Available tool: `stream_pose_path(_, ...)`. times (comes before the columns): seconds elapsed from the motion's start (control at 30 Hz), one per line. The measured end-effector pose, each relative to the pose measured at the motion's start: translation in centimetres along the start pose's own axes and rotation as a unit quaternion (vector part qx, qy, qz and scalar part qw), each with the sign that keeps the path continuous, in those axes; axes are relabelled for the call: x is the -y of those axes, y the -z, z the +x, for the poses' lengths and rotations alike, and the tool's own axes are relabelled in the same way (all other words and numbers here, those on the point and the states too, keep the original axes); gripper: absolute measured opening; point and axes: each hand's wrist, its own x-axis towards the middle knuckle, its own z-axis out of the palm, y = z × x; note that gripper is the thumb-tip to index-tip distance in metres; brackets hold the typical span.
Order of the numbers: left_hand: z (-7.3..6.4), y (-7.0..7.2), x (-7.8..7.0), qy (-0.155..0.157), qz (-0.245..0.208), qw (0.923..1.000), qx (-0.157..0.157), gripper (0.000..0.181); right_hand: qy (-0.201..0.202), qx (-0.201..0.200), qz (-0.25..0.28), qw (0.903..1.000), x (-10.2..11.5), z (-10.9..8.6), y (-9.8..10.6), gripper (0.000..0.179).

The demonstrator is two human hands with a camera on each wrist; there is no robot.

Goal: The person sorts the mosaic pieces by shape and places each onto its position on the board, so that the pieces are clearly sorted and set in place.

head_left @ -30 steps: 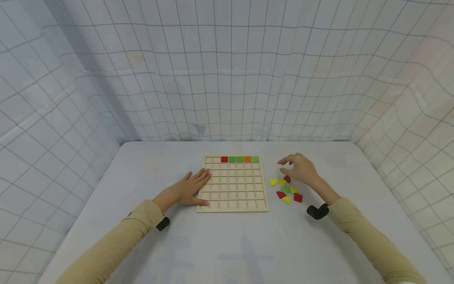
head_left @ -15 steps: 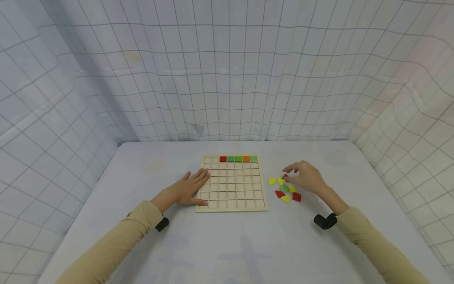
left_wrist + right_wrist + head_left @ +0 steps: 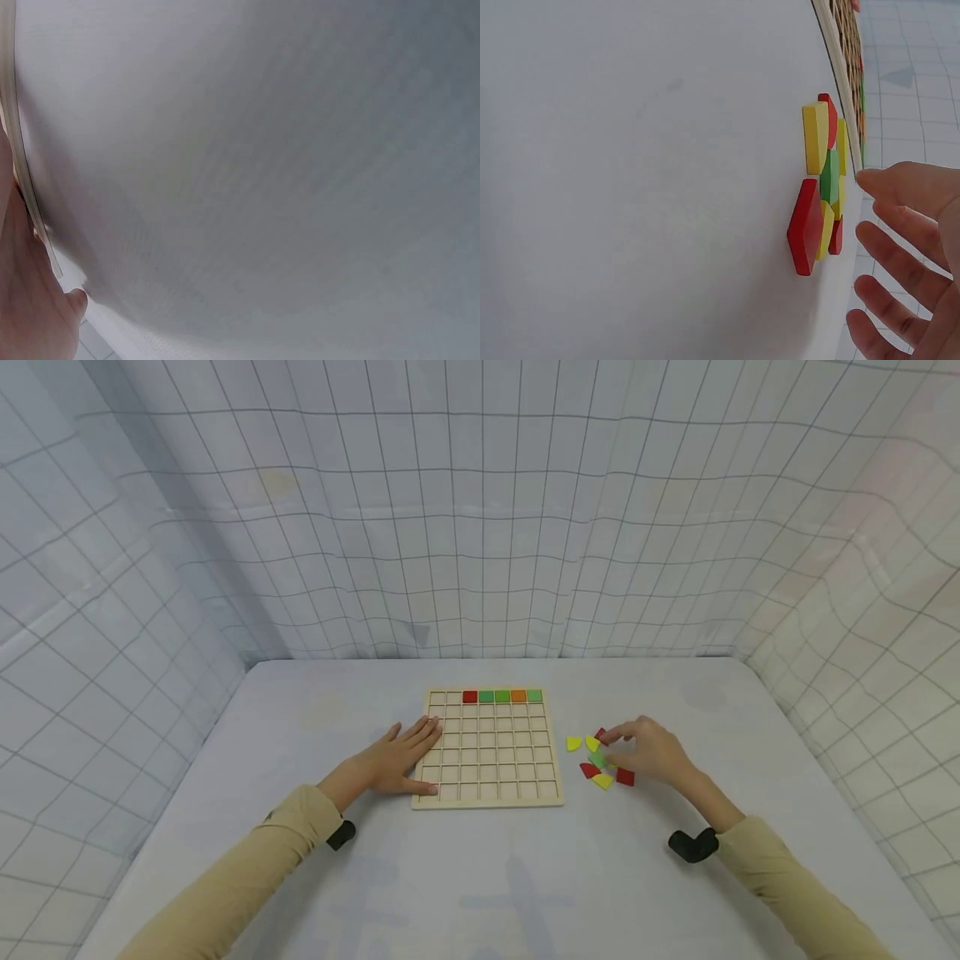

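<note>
My left hand (image 3: pixel 393 762) lies flat across the left edge of a wooden grid board (image 3: pixel 487 752), fingers spread on it. Along the board's far row sit a red tile (image 3: pixel 470 697), an orange tile (image 3: pixel 518 696) and several green ones. To the right of the board my right hand (image 3: pixel 654 752) hovers over a loose cluster of tiles, fingers loosely bent and holding nothing. Its fingertips overlap a green tile (image 3: pixel 597 760) in the head view. Around it lie a red square tile (image 3: pixel 805 229), red rounded tiles (image 3: pixel 589 770) and several yellow rounded ones (image 3: pixel 573 743).
Both hands work on a white-covered table (image 3: pixel 480 877), with a grid-patterned cloth wall (image 3: pixel 495 527) behind and at the sides. A black wrist camera (image 3: pixel 693 845) sits by the right cuff, and another (image 3: pixel 342 835) by the left.
My right hand has come down and toward me, from beyond the cluster to over its right side, covering a yellow tile. My left hand stays on the board.
</note>
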Motion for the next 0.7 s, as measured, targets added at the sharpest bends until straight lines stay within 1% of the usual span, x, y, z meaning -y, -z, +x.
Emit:
stream_pose_path(0.17,0.1,-0.27,0.13,-0.002,0.003,1.0,0.0,0.103,-0.002,0.003,-0.003,1.0,-0.01,-0.38,-0.42,0.027)
stream_pose_path(0.3,0.16,-0.41,0.22,-0.003,0.004,1.0,0.0,0.104,0.012,0.0,-0.006,0.9999,-0.19,-0.46,-0.64,0.029)
stream_pose_path(0.47,0.14,-0.41,0.24,-0.003,0.004,1.0,-0.003,0.104,0.029,0.003,0.002,0.9996,-0.3,-0.45,-0.7,0.028)
stream_pose_path(0.7,0.14,-0.33,0.18,-0.002,0.007,1.0,-0.001,0.104,0.035,0.019,-0.006,0.9992,-0.14,-0.2,-0.7,0.026)
